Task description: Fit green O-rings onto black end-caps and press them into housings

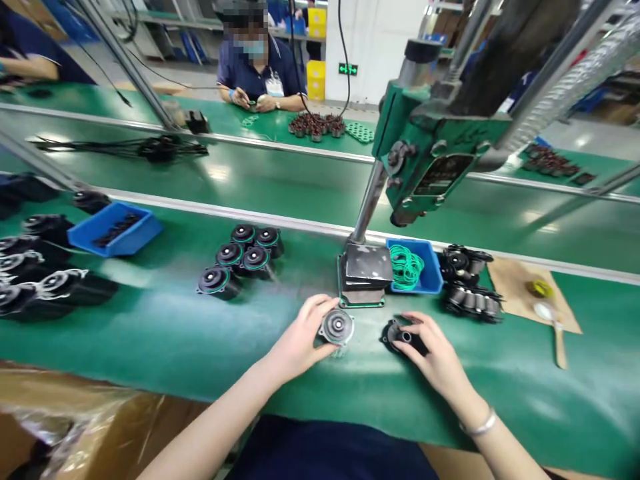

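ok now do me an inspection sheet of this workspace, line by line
Surface: green bench, glossy with light reflections
Job's things: round grey-faced part and dark part with a short tube, both in hand, apart
Left fingers: gripping the round grey-faced part by its edge
Right fingers: holding the dark part
Clutter: five dark round parts, blue bin of green rings, brown sheet
Cables: black bundle beyond the bench; thin cable hanging
Surroundings: green press above the bench; co-worker opposite

Smooth, glossy workbench (150, 340), shiny metal bracelet (484, 425), perhaps metal-faced held round part (339, 325).
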Action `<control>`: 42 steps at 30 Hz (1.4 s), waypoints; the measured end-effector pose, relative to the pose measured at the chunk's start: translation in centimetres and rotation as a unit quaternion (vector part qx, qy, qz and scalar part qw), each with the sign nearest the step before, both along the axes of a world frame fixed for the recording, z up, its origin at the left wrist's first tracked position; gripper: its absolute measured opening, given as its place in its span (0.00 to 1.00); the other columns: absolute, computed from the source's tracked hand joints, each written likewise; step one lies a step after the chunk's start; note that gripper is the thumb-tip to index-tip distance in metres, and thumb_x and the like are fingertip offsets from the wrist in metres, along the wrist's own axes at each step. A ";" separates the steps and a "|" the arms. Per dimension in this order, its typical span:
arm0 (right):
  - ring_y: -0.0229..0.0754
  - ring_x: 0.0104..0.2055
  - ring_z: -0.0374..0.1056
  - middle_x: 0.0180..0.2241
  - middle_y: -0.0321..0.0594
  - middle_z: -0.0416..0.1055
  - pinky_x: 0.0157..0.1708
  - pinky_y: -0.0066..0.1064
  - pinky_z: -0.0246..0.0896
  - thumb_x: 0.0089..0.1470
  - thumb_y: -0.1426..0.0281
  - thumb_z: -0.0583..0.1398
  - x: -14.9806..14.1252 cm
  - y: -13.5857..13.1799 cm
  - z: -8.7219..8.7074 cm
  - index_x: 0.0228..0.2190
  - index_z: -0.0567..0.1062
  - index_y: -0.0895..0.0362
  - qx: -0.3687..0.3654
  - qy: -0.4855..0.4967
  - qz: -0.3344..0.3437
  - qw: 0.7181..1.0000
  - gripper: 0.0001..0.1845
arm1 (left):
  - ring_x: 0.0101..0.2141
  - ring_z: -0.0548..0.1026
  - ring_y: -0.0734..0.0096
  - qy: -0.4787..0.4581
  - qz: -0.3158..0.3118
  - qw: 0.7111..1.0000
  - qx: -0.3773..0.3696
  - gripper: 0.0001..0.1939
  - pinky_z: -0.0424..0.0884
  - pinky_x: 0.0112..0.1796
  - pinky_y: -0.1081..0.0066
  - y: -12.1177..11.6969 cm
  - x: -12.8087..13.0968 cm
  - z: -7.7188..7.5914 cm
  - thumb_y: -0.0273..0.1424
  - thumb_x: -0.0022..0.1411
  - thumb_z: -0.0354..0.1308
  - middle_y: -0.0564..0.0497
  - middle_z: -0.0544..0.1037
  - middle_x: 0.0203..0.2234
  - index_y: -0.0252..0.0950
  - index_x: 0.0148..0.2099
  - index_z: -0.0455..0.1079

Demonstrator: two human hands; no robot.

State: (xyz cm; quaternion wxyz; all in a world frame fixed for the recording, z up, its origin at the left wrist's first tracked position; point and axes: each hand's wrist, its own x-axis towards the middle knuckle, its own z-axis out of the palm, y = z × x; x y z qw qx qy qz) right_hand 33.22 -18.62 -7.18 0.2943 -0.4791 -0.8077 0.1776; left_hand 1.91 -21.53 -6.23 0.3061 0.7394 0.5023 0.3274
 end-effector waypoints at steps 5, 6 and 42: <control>0.48 0.45 0.76 0.45 0.49 0.76 0.48 0.42 0.73 0.58 0.56 0.62 0.7 0.6 1.5 0.35 0.76 0.56 -0.061 0.037 -0.037 0.997 0.15 | 0.57 0.71 0.53 -0.127 -0.054 0.988 -0.075 0.45 0.68 0.59 0.52 1.7 4.3 -1.1 0.31 0.54 0.70 0.39 0.67 0.59 0.42 0.67 0.51; 0.47 0.44 0.77 0.45 0.48 0.77 0.47 0.40 0.74 0.58 0.57 0.62 0.6 0.7 2.3 0.35 0.75 0.56 -0.074 0.061 -0.046 0.994 0.15 | 0.57 0.71 0.53 -0.145 -0.048 0.984 -0.090 0.44 0.68 0.59 0.51 1.6 4.6 -1.4 0.32 0.53 0.71 0.39 0.69 0.58 0.40 0.66 0.53; 0.42 0.49 0.75 0.47 0.49 0.75 0.51 0.31 0.73 0.59 0.70 0.63 -6.4 0.4 6.2 0.44 0.72 0.60 0.057 -0.054 0.121 0.990 0.12 | 0.55 0.74 0.55 -0.143 -0.052 0.988 0.002 0.33 0.73 0.55 0.57 1.0 4.6 -2.3 0.38 0.60 0.66 0.38 0.74 0.55 0.37 0.63 0.58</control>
